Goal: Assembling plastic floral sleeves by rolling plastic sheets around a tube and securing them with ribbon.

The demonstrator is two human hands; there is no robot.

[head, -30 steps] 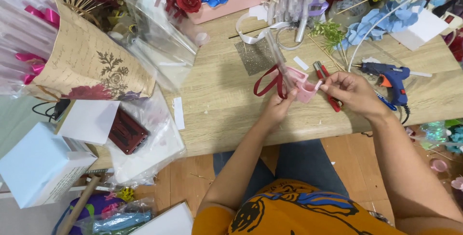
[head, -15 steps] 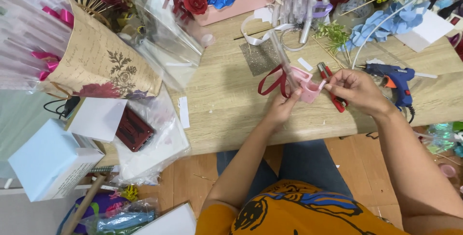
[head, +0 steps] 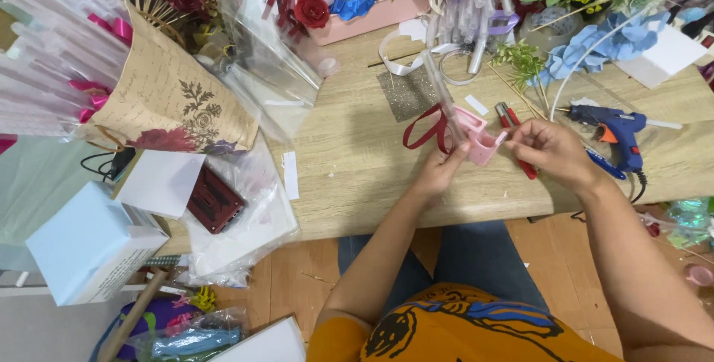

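Both hands' grips, left hand (head: 440, 169) and right hand (head: 547, 150), pinch a pink tape dispenser (head: 476, 139), long axis crosswise

Your left hand (head: 440, 170) and right hand (head: 549, 150) grip a smooth pink plastic piece (head: 480, 139) tied with glossy dark-red satin ribbon (head: 425, 127). Under them you have a matt, wood-grain tabletop (head: 357, 176); nearby lie crinkly clear cellophane (head: 260, 72), printed kraft paper (head: 175, 105) and a blue plastic glue gun (head: 617, 128).

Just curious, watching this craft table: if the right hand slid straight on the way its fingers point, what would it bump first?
Probably the pink holder that the right hand already pinches; depth is hard to judge.
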